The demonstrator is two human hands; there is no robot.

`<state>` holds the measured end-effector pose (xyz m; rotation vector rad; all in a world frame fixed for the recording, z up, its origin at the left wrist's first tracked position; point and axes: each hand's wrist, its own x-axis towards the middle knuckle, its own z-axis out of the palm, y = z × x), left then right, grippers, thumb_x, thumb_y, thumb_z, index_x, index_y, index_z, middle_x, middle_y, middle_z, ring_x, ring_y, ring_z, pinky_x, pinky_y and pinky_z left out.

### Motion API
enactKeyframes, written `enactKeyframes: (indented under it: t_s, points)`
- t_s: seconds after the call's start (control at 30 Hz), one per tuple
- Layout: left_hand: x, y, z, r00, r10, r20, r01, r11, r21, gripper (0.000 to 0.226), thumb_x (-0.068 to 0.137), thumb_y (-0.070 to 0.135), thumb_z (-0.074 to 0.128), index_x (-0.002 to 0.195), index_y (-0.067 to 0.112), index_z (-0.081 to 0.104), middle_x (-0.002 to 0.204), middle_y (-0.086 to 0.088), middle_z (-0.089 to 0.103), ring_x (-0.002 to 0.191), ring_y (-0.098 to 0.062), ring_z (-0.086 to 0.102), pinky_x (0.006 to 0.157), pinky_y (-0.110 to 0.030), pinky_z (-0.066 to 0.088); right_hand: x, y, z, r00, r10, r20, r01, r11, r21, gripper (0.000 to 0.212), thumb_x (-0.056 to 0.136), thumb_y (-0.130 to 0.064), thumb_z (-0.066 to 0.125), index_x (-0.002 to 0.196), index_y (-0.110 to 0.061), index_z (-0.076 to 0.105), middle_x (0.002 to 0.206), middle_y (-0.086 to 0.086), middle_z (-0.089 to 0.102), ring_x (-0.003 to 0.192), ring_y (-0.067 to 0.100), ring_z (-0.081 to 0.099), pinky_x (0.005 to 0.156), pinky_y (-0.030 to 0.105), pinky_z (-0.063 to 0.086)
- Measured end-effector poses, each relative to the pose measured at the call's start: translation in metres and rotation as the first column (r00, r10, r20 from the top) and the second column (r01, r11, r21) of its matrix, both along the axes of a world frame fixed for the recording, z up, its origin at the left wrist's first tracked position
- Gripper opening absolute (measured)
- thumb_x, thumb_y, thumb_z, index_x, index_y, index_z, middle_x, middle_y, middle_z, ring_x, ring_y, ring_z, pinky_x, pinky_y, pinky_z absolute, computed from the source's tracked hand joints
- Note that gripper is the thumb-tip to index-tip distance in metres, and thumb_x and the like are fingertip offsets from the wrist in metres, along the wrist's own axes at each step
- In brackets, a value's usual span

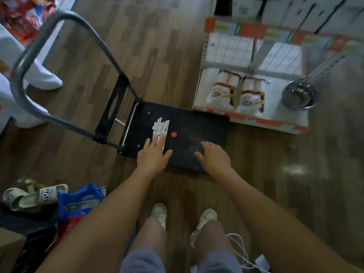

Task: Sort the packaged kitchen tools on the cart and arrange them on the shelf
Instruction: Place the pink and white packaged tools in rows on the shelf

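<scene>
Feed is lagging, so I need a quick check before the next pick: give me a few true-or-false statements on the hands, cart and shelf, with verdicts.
1. The left hand rests its fingers on the white packages on the cart. True.
2. The right hand holds a package. False: it holds nothing, over the cart.
3. A steel bowl sits on the shelf. True.
4. The red dot is on the shelf. False: it is on the cart.

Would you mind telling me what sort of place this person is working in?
Probably a retail shop aisle: a display shelf with orange price strips, white boxes stacked on it, and a black platform cart.
</scene>
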<state>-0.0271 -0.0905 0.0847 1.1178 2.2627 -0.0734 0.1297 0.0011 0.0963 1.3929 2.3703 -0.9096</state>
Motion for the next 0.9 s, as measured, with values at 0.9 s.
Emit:
enactKeyframes:
  t_s: [0.9]
  points:
    - [-0.111,0.023,-0.476,0.966,0.253,0.05,-0.257,0.933,0.251,0.058,0.099,0.031,0.033,0.149,0.016,0.008,0.156,-0.007,0.014,0.144,-0.021,0.013,0.114,-0.042,0.025,-0.173,-0.002,-0.472,0.998,0.043,-0.053,-0.035,0.989,0.146,0.045,0.096,-0.043,0.038,0.112,-0.005,0.055,0.117,0.012,0.058,0.108,0.031,0.053,0.079,0.039,0.043]
